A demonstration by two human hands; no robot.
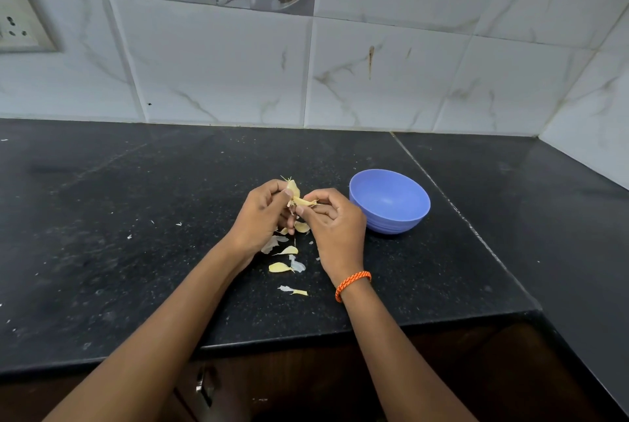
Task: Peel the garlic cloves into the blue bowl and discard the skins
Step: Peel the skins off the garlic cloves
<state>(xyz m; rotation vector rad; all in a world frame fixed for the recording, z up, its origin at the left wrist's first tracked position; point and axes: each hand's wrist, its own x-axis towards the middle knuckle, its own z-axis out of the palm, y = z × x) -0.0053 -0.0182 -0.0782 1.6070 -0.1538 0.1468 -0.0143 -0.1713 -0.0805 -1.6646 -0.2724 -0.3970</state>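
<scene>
I judge I'm early in the job. The blue bowl [389, 201] sits on the black counter [136, 251] just to the right of my hands, and as far as I can see nothing lies in it yet, so no peeled clove has gone in. A scatter of skins [284, 261] lies on the counter below and just near of my hands, yellowish and white flakes, none of them thrown away yet. So what is left is finishing this garlic, dropping the cloves in the bowl, and clearing the skins.

My left hand [263, 214] is curled round the garlic [293, 188], holding it up above the counter, left of the bowl. My right hand [335, 220] pinches a strip of skin [304, 202] between thumb and forefinger, right against the garlic. That strip runs roughly left to right, its free tip toward the bowl.

The garlic stands about upright in my fingers, its long axis running near to far, with the wispy root end pointing up and away from me toward the tiled wall [374, 74]. The lower part is hidden in my fingers, so I can't tell how many cloves remain.
</scene>
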